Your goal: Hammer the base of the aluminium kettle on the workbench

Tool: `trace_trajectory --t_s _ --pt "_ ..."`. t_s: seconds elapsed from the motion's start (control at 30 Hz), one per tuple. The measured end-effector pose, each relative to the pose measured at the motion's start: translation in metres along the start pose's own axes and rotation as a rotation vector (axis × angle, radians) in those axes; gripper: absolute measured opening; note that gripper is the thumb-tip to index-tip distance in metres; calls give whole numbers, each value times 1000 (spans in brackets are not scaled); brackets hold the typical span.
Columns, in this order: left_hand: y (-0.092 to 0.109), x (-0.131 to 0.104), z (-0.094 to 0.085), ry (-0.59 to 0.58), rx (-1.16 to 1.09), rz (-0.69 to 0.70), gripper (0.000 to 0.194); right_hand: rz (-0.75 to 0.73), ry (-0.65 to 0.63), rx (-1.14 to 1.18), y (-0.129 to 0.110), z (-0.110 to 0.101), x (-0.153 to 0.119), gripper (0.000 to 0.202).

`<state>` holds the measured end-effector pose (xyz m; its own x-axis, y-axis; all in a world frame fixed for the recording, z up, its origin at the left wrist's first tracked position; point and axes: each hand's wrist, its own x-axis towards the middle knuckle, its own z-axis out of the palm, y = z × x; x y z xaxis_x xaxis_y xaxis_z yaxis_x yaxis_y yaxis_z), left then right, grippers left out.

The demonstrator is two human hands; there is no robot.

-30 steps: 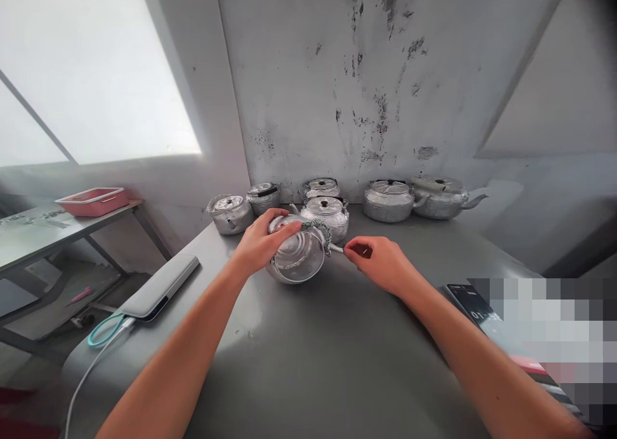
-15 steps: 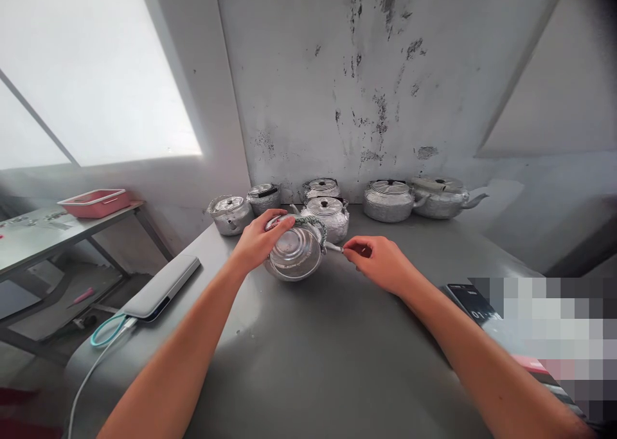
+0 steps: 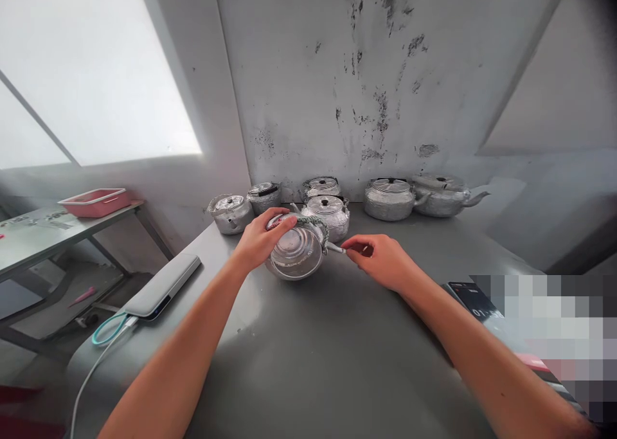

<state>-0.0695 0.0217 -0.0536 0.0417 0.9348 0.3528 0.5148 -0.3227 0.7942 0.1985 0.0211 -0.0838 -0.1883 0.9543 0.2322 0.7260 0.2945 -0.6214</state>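
A silvery metal teapot is held tilted over the grey table, its round base facing me. My left hand grips it at the upper left, by its handle wrapped in patterned cord. The fingers of my right hand are pinched at the tip of the teapot's spout, which points right. Right behind it stands another lidded teapot, partly hidden by the held one.
More teapots stand along the wall, at left and right. A white power bank with a cable lies at the left edge. At right lies a phone. A pink basket sits on a side table.
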Motion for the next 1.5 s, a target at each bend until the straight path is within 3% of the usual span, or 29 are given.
trace_trajectory --t_s 1.13,1.37,1.5 --pt "4 -4 0 -5 52 35 47 -64 -73 -30 0 -10 0 25" --pt "4 -7 -5 -185 95 178 56 -39 -131 -155 12 -5 3 17" --pt "9 -11 -1 -150 166 252 55 -17 -219 -217 21 -2 4 23"
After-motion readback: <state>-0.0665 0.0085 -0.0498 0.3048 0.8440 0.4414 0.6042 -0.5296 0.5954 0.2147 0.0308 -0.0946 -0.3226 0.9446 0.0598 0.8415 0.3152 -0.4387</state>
